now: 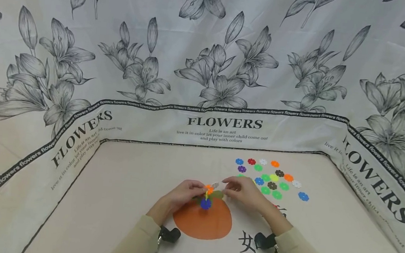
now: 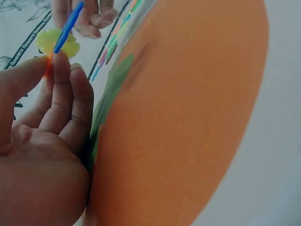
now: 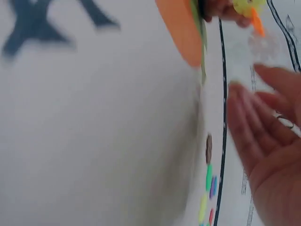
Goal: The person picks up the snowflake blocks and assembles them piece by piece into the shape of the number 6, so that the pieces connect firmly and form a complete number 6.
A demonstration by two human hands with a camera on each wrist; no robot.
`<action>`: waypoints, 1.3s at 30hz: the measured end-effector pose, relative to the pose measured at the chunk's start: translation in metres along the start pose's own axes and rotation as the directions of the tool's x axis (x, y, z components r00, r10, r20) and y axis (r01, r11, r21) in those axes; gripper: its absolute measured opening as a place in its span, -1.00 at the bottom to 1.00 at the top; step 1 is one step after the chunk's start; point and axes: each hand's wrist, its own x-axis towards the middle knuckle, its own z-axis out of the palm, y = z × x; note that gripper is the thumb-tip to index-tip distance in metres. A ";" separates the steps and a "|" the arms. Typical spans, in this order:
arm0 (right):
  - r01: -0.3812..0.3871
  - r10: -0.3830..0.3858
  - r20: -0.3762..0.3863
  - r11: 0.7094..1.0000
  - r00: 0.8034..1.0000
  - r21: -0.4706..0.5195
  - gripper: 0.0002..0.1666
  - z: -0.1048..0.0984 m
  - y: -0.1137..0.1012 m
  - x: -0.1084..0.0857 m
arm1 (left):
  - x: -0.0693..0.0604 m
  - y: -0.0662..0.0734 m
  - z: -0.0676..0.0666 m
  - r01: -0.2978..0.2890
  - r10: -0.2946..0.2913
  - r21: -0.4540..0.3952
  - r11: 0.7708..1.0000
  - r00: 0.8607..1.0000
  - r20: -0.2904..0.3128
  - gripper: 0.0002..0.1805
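My left hand (image 1: 186, 193) pinches a small cluster of interlocking plastic flower discs between thumb and fingertips. The cluster joins a blue disc (image 1: 205, 204), a yellow disc (image 2: 70, 48), an orange disc (image 1: 209, 189) and a whitish disc (image 1: 214, 184). In the left wrist view the thumb and index finger press on the orange disc's edge. My right hand (image 1: 244, 191) is raised just right of the cluster, its fingers extended and holding nothing. The right wrist view shows a gap between its fingertips and the whitish disc (image 3: 263, 45).
Loose flower discs (image 1: 273, 177) in several colours lie on the table beyond my right hand. Under my hands the tablecloth (image 1: 125, 200) bears a printed orange fruit (image 1: 202, 224) and black characters (image 1: 248, 242). Floral fabric (image 1: 220, 130) walls the back and sides.
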 end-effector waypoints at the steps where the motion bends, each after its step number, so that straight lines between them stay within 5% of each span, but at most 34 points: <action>1: -0.027 0.026 -0.028 0.999 0.999 -0.040 -0.63 -0.006 0.005 0.000 | 0.000 0.000 0.000 -0.004 0.004 0.002 1.000 1.000 0.001 -0.73; 6: -0.202 0.175 -0.162 0.965 0.971 -0.167 -0.60 -0.033 0.034 -0.004 | 0.000 -0.001 0.002 -0.013 0.014 -0.026 1.000 1.000 0.006 -0.78; 11: -0.273 0.244 -0.156 0.942 0.957 -0.197 -0.54 -0.044 0.054 -0.005 | -0.001 0.000 0.002 -0.003 0.003 -0.038 0.999 1.000 -0.001 -0.77; 30: -0.361 0.344 -0.133 0.922 0.930 -0.138 -0.68 -0.044 0.053 0.000 | -0.002 0.002 0.005 -0.006 0.006 -0.017 1.000 1.000 -0.012 -0.79; 39: -0.267 0.273 -0.084 0.961 0.958 0.080 -0.71 -0.030 0.038 -0.008 | -0.003 0.002 0.007 0.004 -0.004 0.014 1.000 1.000 -0.016 -0.80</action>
